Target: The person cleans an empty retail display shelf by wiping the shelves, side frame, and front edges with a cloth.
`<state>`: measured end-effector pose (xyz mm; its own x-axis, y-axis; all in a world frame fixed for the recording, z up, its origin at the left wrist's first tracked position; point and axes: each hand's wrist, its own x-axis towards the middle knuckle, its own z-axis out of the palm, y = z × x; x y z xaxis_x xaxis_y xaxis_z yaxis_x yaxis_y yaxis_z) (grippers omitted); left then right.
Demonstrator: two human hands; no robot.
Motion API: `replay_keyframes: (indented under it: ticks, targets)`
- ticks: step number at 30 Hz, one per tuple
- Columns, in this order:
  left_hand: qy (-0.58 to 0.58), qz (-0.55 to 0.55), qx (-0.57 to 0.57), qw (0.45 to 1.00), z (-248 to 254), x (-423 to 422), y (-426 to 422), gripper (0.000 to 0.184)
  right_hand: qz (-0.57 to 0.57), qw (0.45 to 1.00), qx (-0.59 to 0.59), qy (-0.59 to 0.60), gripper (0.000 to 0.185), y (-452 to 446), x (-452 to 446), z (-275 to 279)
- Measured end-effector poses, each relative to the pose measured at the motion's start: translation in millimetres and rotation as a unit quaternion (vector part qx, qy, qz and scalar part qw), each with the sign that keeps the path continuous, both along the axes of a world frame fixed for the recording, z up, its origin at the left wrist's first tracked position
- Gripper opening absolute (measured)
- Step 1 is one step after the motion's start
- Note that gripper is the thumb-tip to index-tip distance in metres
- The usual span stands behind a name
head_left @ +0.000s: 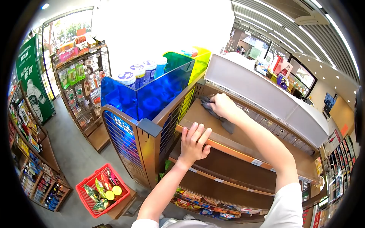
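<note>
My right hand (223, 105) is closed around a dark grey cloth (227, 125), pressed on the bare brown top shelf (247, 137) near its back left corner. Part of the cloth trails forward across the shelf. At the shelf's front edge, my left hand (194, 146) rests with its fingers stretched out over the orange-brown lip (228, 149). Nothing shows in the left hand.
To the left stands a blue translucent bin (159, 93) with several tubs, beside a yellow-green bin (200, 62). A red basket (85, 197) of snack packs sits lower left. Behind the shelf rises a white counter panel (262, 98). Lower shelves hold bagged snacks (205, 199).
</note>
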<state>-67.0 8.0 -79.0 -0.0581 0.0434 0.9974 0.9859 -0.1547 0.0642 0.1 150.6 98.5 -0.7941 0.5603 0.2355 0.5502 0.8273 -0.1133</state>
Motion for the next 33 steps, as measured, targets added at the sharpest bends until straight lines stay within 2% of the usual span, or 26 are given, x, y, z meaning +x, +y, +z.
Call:
replay_keyframes:
  ticks: [3,8,10,11,14,16,17,18,20,21,24,26,27,30,32,33]
  targets:
    - [-0.003,-0.003,0.001,1.000,2,0,0,0.050,-0.099,0.995,0.014,-0.025,0.027,2,21,6]
    - [-0.021,-0.017,-0.014,1.000,2,4,-4,0.049,-0.122,0.990,0.005,-0.068,0.026,-2,41,12]
    - [-0.019,-0.014,-0.013,1.000,1,5,-5,0.050,-0.105,0.990,-0.023,-0.096,0.026,-16,46,19]
    - [-0.019,-0.018,-0.010,1.000,2,4,-3,0.050,-0.071,0.993,0.010,-0.096,0.023,-26,49,23]
    - [-0.016,-0.026,-0.005,1.000,3,4,0,0.050,0.052,0.989,-0.071,-0.116,0.027,-58,44,43]
    - [-0.019,-0.021,-0.003,1.000,2,3,-1,0.050,0.154,0.979,-0.129,-0.038,0.031,-67,38,35]
    - [-0.018,-0.021,-0.007,1.000,2,2,-2,0.050,0.134,0.981,-0.121,-0.065,0.038,-71,38,38]
    - [-0.010,-0.027,-0.010,1.000,3,1,-4,0.050,0.129,0.982,-0.123,-0.056,0.038,-71,43,39]
    - [-0.015,-0.023,-0.036,0.999,4,0,-11,0.050,0.125,0.969,-0.201,0.066,0.047,-71,57,40]
    - [-0.016,-0.028,-0.041,0.999,4,-1,-13,0.051,0.127,0.965,-0.217,0.073,0.049,-72,70,44]
    - [-0.024,-0.038,-0.047,0.998,8,0,-18,0.051,0.082,0.982,-0.151,0.080,0.046,-115,119,54]
    - [-0.030,-0.044,-0.061,0.997,11,2,-25,0.052,0.077,0.996,-0.019,0.035,0.045,-143,160,44]
    - [-0.037,-0.047,-0.072,0.996,15,2,-29,0.052,0.051,0.997,-0.014,0.054,0.047,-161,179,40]
    - [-0.064,-0.060,-0.116,0.989,34,9,-50,0.049,-0.042,0.994,0.075,0.070,0.049,-188,221,9]
    - [-0.093,-0.068,-0.132,0.985,55,16,-62,0.042,-0.048,0.987,0.128,0.078,0.048,-192,235,-15]
    - [-0.115,-0.070,-0.136,0.981,68,19,-65,0.038,-0.038,0.985,0.152,0.078,0.053,-191,237,-26]
